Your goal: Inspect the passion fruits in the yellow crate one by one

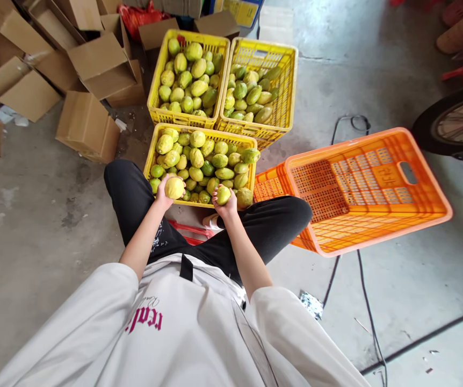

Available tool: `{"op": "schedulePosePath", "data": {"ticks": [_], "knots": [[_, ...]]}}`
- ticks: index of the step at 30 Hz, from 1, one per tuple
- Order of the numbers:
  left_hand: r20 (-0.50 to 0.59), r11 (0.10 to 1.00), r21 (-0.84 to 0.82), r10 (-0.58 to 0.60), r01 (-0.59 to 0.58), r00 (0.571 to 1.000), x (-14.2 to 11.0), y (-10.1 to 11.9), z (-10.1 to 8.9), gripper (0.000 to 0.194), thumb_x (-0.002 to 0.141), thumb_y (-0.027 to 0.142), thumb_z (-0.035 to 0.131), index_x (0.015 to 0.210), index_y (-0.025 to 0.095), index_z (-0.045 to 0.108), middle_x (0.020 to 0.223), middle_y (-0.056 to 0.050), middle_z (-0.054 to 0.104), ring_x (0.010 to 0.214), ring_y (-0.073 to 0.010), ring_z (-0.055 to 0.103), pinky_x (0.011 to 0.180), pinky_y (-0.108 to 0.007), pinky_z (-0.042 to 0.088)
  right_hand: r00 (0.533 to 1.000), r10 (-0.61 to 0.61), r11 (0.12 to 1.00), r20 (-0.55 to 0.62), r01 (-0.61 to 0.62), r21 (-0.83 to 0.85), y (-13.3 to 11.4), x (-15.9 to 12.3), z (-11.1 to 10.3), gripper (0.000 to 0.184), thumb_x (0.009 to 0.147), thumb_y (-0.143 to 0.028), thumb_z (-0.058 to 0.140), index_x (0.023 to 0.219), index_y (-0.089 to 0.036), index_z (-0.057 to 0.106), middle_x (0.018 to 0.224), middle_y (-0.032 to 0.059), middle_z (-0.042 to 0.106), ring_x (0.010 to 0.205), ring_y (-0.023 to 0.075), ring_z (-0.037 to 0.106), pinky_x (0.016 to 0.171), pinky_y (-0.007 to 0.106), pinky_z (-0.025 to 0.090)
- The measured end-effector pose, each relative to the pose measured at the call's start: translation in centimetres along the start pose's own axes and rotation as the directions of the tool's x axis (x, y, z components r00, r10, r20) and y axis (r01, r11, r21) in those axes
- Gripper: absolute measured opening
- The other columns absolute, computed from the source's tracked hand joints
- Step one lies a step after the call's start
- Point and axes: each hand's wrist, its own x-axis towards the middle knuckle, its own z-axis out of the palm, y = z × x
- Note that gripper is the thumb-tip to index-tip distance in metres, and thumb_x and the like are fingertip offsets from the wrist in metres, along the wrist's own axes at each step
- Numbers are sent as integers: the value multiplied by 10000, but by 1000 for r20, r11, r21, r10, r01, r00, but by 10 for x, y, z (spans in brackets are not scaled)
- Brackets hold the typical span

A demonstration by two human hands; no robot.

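Note:
My left hand (162, 195) is closed round a yellow papaya (174, 188), its end turned up toward me. A smaller yellow-green papaya (223, 195) sits in the grip of my right hand (228, 209). Both hands are above the near edge of a yellow crate (251, 171) filled with green and yellow papayas (196, 157), between my knees. Fingers under the two held fruits are partly hidden.
Behind stand two more yellow crates, the left one (153, 115) fuller of papayas than the right one (291, 86). An orange crate (388, 180) stands at my right. Cardboard boxes (88, 126) crowd the left; black cables (366, 290) and a wheel (453, 126) lie to the right.

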Motion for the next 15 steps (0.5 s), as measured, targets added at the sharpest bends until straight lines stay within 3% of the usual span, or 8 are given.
{"op": "schedulePosePath", "data": {"ticks": [4, 8, 12, 15], "knots": [[-60, 991, -96, 82, -88, 995, 0, 2, -2, 446, 958, 548, 478, 1070, 177, 699, 848, -91, 743, 706, -208, 713, 581, -284, 544, 996, -83, 994, 25, 81, 67, 2, -5, 7, 231, 938, -307, 392, 1002, -232, 601, 795, 46, 701, 743, 200, 718, 595, 313, 620], [11, 986, -148, 81, -79, 997, -3, 1, 3, 364, 942, 368, 550, 1234, 188, 675, 992, -87, 767, 980, -240, 748, 811, -334, 590, 993, -92, 993, 70, 87, 74, 3, -11, 10, 230, 927, -268, 425, 1055, -213, 608, 858, 60, 727, 813, 213, 733, 672, 355, 647], [48, 996, -74, 44, -40, 998, -3, -5, 3, 296, 924, 298, 606, 1181, 175, 686, 935, -68, 758, 874, -185, 740, 740, -265, 577, 996, -64, 998, 65, 62, 26, 4, -12, 9, 178, 917, -369, 599, 1010, -221, 635, 829, 31, 728, 743, 176, 715, 628, 279, 638], [69, 999, -45, 13, -10, 998, 0, -9, -1, 216, 896, 285, 650, 1068, 160, 692, 843, -47, 738, 774, -169, 725, 720, -268, 581, 997, -68, 998, 35, 68, -9, 3, -12, 8, 131, 919, -336, 614, 1005, -243, 649, 852, 15, 742, 762, 172, 731, 594, 261, 635]]}}
